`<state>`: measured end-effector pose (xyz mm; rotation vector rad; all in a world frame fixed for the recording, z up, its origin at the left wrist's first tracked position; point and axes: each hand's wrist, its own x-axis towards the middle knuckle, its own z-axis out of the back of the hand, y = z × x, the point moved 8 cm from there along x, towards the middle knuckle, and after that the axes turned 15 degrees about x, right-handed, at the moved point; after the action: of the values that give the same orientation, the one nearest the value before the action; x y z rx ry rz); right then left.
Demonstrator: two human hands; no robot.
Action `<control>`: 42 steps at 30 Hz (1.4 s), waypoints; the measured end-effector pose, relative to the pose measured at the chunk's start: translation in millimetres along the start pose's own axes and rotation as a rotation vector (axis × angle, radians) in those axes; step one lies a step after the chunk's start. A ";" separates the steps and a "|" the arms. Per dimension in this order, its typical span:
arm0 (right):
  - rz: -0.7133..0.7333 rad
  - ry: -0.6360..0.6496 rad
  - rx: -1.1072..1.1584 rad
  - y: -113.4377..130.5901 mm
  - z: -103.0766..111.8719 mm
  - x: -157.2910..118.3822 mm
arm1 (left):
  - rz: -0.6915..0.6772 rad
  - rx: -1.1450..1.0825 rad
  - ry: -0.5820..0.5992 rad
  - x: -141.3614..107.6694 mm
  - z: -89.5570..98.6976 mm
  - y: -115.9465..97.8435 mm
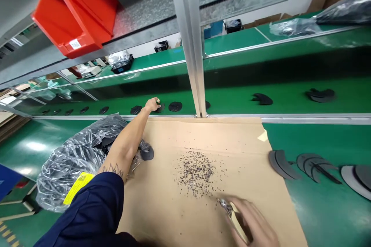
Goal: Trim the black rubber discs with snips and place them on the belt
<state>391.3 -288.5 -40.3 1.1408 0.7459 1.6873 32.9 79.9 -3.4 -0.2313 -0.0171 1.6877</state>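
Note:
My left hand (152,104) stretches over to the green belt, its fingers closed at a blurred dark flat disc-shaped piece (161,107). At the lower right, my right hand (256,220) is wrapped round a pair of small nippers (238,222) with cream handles and a metal head. The nippers' head is over brown paper (168,200), beside a scatter of tiny black scraps (197,171). Under my left forearm lies a clear plastic bag (72,158) of dark pieces, with a yellow label. One dark round piece (147,153) lies at its mouth.
More dark pieces (175,106) lie in a row along the belt. Curved black pieces (282,165) rest on the green bench at the right. A metal post (188,38) rises ahead, and a red bin (84,15) sits on the shelf at upper left.

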 end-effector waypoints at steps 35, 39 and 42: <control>-0.591 -0.059 0.453 22.4 -72.0 14.7 | -0.619 0.246 -0.321 -276.4 -26.3 48.9; -0.566 -0.048 0.497 33.6 -83.6 23.6 | -0.431 -0.590 -0.324 -304.5 -18.4 42.8; -0.550 -0.048 0.570 42.5 -94.1 27.0 | -0.363 -0.922 -0.238 -332.2 -35.1 12.2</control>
<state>285.5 -278.0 -30.5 1.1965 1.4186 1.0042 63.7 -252.7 7.8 -0.6645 -0.9697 1.2328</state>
